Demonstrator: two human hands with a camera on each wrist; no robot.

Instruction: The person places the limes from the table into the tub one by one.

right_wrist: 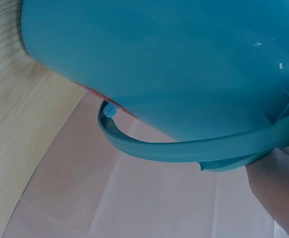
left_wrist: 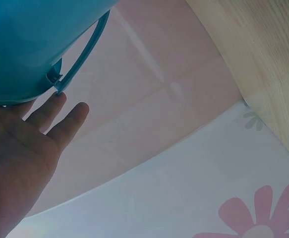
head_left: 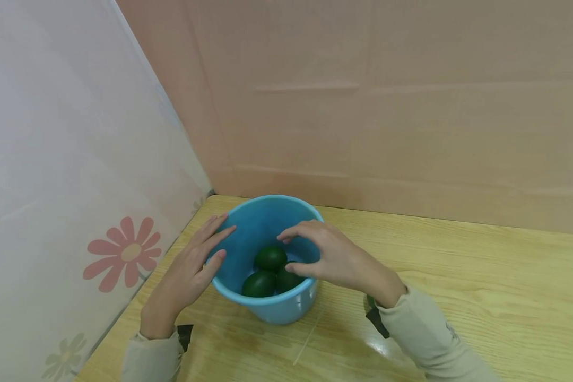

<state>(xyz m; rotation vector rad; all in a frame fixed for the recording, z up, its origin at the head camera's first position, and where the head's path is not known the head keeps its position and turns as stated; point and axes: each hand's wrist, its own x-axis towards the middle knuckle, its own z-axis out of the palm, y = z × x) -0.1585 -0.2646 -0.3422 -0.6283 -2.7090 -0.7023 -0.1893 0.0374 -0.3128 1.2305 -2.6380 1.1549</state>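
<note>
A light blue plastic bucket (head_left: 286, 310) stands on the wooden table, with three dark green avocados (head_left: 260, 284) at its bottom. My left hand (head_left: 186, 276) is at the bucket's left rim, its fingers spread and fairly straight; in the left wrist view fingertips show beside the end of the bucket's handle (left_wrist: 87, 52). Over the right rim reaches my right hand (head_left: 331, 254), thumb and fingers bent and apart above the avocados, with nothing between them. In the right wrist view the handle (right_wrist: 159, 151) curves along the bucket's outside, and only part of that hand shows.
Under the right sleeve (head_left: 425, 329) a bit of something green (head_left: 370, 300) peeks out on the table (head_left: 496, 281). A pale panel with flower prints (head_left: 131, 252) borders the table on the left, and a plain pinkish-tan backdrop (head_left: 363, 132) stands behind it.
</note>
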